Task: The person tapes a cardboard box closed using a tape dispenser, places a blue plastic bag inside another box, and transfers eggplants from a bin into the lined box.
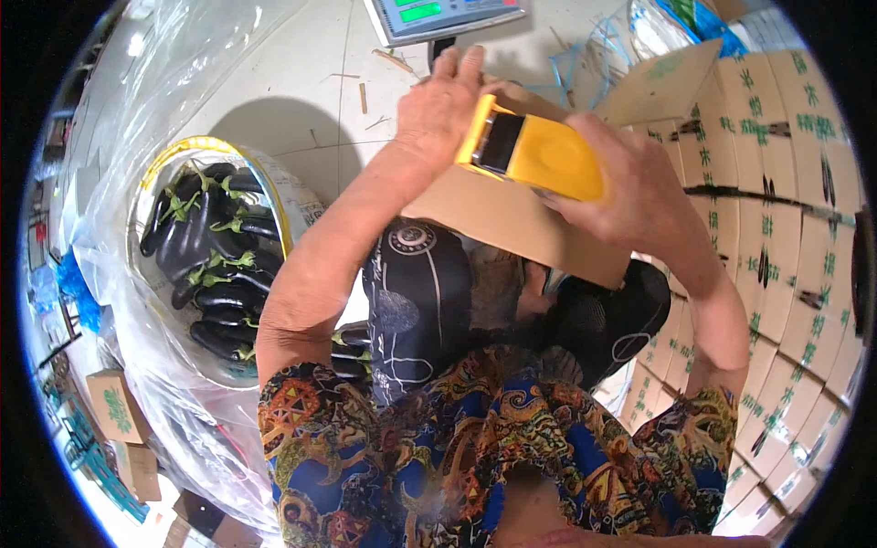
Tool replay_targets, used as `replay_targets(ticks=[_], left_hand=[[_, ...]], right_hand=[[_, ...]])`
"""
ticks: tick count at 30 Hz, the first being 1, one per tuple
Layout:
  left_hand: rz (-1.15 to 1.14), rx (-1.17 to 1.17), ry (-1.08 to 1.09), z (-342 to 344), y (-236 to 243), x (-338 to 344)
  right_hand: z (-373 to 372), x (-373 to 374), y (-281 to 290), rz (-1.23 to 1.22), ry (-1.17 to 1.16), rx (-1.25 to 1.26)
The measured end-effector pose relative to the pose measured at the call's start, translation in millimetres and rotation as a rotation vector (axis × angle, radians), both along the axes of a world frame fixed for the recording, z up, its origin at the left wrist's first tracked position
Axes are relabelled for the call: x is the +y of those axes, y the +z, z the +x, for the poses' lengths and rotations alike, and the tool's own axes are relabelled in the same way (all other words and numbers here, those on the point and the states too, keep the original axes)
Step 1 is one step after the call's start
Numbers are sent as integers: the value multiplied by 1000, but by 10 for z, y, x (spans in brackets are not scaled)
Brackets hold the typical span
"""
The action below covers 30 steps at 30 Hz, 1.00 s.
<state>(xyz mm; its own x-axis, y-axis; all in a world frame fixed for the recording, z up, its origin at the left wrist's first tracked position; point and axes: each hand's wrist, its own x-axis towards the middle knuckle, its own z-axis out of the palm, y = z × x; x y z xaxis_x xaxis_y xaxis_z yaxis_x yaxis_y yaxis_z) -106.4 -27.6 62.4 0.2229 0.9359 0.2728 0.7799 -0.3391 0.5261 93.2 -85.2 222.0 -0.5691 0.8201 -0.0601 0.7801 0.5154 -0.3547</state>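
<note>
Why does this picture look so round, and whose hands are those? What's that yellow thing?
They're a person's own bare hands, not a robot's. A fisheye camera on the person's head looks down and bends everything round.

The right hand holds a yellow tape dispenser over a cardboard box. The left hand is near the box's far end.

On the left, shiny dark eggplants sit in a yellow-rimmed container. Small scraps lie on the tiled floor. Stacked cartons stand right.
</note>
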Motion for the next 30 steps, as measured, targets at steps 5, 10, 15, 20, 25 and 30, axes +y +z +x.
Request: replay_targets(ticks=[5, 10, 15, 20, 25, 30], left_hand=[[-195, 207, 46, 81, 223, 26], [-178, 320, 86, -12, 217, 26], [-116, 357, -21, -72, 97, 91], [-147, 253, 29, 3, 189, 40], [-155, 191, 73, -11, 236, 12], [-86, 182, -16, -69, 215, 26]], right_hand=[[379, -117, 14, 48, -28, -105], [1202, -501, 89, -103, -135, 2], [1883, -948, -190, -48, -357, -16], [2034, -1039, -372, -157, -453, 66], [2183, -1069, -745, -119, -410, 96], [2262, -1120, -1199, -219, -462, 214]])
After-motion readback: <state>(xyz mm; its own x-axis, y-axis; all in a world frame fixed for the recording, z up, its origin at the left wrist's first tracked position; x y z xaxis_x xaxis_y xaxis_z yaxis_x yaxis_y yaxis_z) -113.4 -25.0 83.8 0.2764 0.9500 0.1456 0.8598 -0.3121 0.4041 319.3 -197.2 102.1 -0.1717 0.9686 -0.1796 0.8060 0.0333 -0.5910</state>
